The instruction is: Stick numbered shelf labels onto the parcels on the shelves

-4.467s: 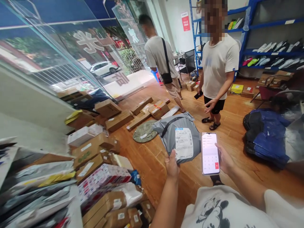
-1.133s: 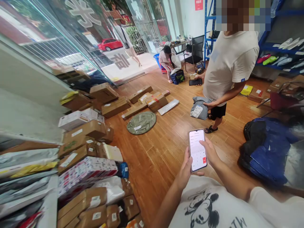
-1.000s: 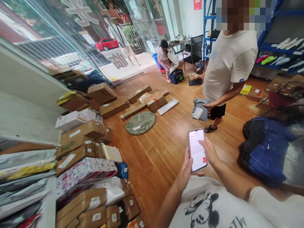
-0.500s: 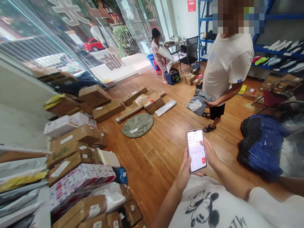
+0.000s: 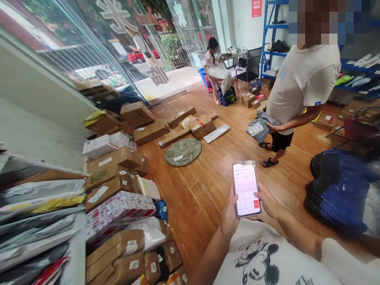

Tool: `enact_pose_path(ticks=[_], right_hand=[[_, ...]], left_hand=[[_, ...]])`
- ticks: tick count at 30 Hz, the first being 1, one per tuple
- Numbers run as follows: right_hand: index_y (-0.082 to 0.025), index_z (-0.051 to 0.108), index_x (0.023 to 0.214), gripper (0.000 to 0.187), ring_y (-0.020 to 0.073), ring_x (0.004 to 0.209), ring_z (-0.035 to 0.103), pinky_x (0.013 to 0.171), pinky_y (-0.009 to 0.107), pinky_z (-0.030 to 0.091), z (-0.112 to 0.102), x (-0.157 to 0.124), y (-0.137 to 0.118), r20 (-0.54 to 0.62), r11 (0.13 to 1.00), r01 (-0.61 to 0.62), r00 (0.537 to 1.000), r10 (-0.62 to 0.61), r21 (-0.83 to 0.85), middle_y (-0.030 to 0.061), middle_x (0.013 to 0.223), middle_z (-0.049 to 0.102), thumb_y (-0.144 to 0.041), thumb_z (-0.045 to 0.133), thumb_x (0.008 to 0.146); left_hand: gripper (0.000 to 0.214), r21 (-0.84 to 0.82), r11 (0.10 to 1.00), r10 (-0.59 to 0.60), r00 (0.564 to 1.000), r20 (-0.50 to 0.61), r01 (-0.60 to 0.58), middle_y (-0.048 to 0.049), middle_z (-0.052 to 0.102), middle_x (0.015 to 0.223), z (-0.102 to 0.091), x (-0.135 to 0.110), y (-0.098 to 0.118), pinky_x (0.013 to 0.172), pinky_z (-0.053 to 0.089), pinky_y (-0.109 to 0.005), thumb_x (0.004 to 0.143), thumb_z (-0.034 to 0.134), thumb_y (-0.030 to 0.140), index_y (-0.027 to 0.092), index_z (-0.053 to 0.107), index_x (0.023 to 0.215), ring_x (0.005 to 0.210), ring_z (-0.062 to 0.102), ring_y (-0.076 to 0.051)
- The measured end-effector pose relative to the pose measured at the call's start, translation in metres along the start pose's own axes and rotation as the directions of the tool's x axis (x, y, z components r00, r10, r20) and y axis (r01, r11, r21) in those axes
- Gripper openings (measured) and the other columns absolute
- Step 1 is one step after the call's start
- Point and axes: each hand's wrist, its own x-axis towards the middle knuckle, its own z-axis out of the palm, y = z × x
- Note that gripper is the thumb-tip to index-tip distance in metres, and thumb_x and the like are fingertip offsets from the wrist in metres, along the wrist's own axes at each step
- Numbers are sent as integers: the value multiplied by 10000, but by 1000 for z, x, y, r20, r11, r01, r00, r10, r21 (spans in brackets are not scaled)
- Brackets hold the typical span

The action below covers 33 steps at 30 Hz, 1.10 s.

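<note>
A smartphone [image 5: 245,186] is held upright in front of my chest, its lit screen showing several lines of text above a number keypad with a red key. My left hand [image 5: 230,209] wraps round its left edge, with the thumb along the side. On the opposite edge is my right hand [image 5: 267,201], its thumb over the keypad's right side and its other fingers hidden, in part behind the phone. Across from me, a person in a white T-shirt [image 5: 308,75] holds a grey plastic parcel [image 5: 259,126] with a white label.
Cardboard boxes [image 5: 113,158] are piled on the left beside a rack of bagged parcels [image 5: 41,213]. A round green folded bundle [image 5: 183,152] lies on the wooden floor [image 5: 204,198]. Blue sacks [image 5: 341,190] stand at right. Another person [image 5: 211,63] holds a white bag near the doorway.
My right thumb has moved down from the upper part of the screen to the keypad. The view has turned left, so the room shifts rightward. The phone stays in my hands.
</note>
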Motion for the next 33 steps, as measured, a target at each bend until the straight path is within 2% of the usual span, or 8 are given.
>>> enact_pose_path(ticks=[7,14,19,25,29,31,33], right_hand=[[-232,670,948,270,208,759,630,721,322,506,13,1,6,10,1000,26,1000,-26,14,12,863,707,-357,634,711],[-221,664,928,260,199,738,630,697,307,501,20,0,7,14,999,43,999,-43,1,14,865,709,-368,640,716],[-218,653,1021,338,201,780,633,712,305,499,23,0,9,7,999,43,999,-43,1,20,899,704,-375,634,722],[-206,600,1147,428,190,790,628,744,319,514,16,2,14,92,996,72,993,-68,-43,36,971,696,-394,589,763],[-232,542,1181,473,175,739,612,647,292,514,12,0,21,108,999,34,994,-31,-28,28,973,683,-385,629,743],[-246,499,1207,543,174,751,618,633,284,519,13,-2,23,102,999,27,995,-23,-39,26,990,682,-357,693,712],[-246,480,1206,575,180,814,634,692,295,536,15,-3,24,73,997,47,996,-42,-65,32,1018,685,-321,739,698]], left_hand=[[903,27,1000,4,1000,1,-4,-105,594,1376,-9,-10,11,625,641,-412,750,689,407,340,252,1538,1084,647,-362],[889,19,1000,4,1000,-2,-4,-82,571,1411,-9,-15,16,714,637,-464,744,662,349,348,258,1535,1131,620,-364],[918,4,1000,2,1000,-3,-2,-89,576,1404,-13,-14,15,725,637,-454,730,679,337,325,245,1540,1142,615,-364],[969,16,999,35,999,21,-35,-98,589,1387,-18,-10,11,680,641,-405,742,722,384,341,189,1549,1084,648,-340],[927,40,999,37,999,-18,-37,-105,607,1361,-15,-9,9,679,639,-397,783,703,390,343,186,1550,1059,663,-329],[891,29,997,66,998,9,-66,-107,599,1372,-14,-9,9,717,636,-405,786,688,387,329,225,1544,1083,652,-336],[871,10,995,94,993,69,-95,-102,591,1383,-14,-8,9,747,632,-417,773,679,383,321,263,1536,1109,639,-346]])
